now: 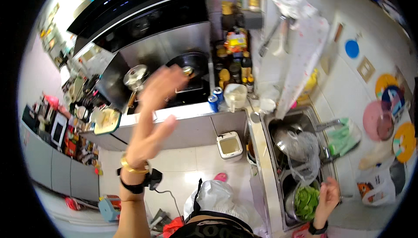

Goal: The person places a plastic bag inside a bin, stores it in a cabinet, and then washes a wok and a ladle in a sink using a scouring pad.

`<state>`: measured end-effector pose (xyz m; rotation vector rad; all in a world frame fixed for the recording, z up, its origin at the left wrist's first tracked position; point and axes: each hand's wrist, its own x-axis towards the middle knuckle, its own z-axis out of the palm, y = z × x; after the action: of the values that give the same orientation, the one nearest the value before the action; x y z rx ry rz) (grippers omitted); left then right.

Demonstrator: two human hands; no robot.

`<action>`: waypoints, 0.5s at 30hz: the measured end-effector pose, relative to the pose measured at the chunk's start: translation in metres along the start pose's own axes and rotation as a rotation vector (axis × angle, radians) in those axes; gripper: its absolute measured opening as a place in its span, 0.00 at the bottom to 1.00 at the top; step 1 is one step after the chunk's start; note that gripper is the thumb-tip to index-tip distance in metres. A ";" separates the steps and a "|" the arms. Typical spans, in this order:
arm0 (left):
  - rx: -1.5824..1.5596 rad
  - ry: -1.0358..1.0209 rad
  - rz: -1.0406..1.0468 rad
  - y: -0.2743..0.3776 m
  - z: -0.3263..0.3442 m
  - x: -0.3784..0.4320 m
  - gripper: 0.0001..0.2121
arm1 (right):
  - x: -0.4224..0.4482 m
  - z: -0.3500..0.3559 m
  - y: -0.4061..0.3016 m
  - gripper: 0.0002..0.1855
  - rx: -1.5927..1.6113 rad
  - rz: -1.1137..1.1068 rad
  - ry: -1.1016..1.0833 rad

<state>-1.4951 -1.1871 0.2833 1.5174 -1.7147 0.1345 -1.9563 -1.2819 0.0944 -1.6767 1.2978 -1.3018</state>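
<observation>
My left hand point(155, 117) is raised in front of the stove, blurred, with its thumb held away from the fingers and nothing in it. A gold bangle and a black strapped device are on that wrist. At the right, my right hand point(329, 194) is over the edge of the sink point(266, 140). Beside it, green leafy vegetables point(307, 202) fill a metal pot in the nearer basin. Its fingers are bent, and whether they grip anything is unclear. A clear plastic bag point(303, 154) hangs between the two basins, partly covering a shiny metal bowl point(282, 140).
A black wok point(196, 59) and a lidded saucepan point(135, 76) stand on the stove under a range hood. Two blue cans point(213, 103) and a white pitcher point(235, 94) line the counter. Below is a white bin point(229, 144). Green gloves point(343, 136) lie by the faucet.
</observation>
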 end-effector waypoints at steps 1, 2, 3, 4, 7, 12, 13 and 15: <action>0.015 -0.036 -0.100 -0.019 0.009 -0.016 0.19 | -0.007 0.009 -0.006 0.06 -0.085 0.043 -0.025; 0.070 -0.091 -0.190 -0.044 0.016 -0.036 0.17 | -0.018 0.022 -0.014 0.11 -0.167 0.092 -0.051; 0.010 -0.099 -0.282 -0.065 0.024 -0.055 0.18 | -0.026 0.042 -0.013 0.11 -0.016 0.045 -0.008; 0.167 -0.238 -0.340 -0.081 0.018 -0.067 0.21 | -0.036 0.055 -0.021 0.04 -0.024 0.090 -0.058; 0.064 -0.210 -0.421 -0.144 0.039 -0.117 0.23 | -0.052 0.093 -0.043 0.35 0.103 0.461 -0.185; -0.084 -0.321 -0.423 -0.222 0.052 -0.117 0.23 | -0.050 0.189 -0.017 0.19 0.116 0.301 -0.170; -0.059 -0.362 -0.467 -0.238 0.046 -0.123 0.21 | -0.048 0.204 -0.006 0.19 0.180 0.356 -0.241; -0.059 -0.445 -0.479 -0.267 0.051 -0.138 0.18 | -0.042 0.241 -0.011 0.20 0.186 0.360 -0.343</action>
<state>-1.2982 -1.1799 0.0505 1.9690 -1.6020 -0.5322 -1.7246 -1.2582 0.0183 -1.3844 1.1657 -0.8520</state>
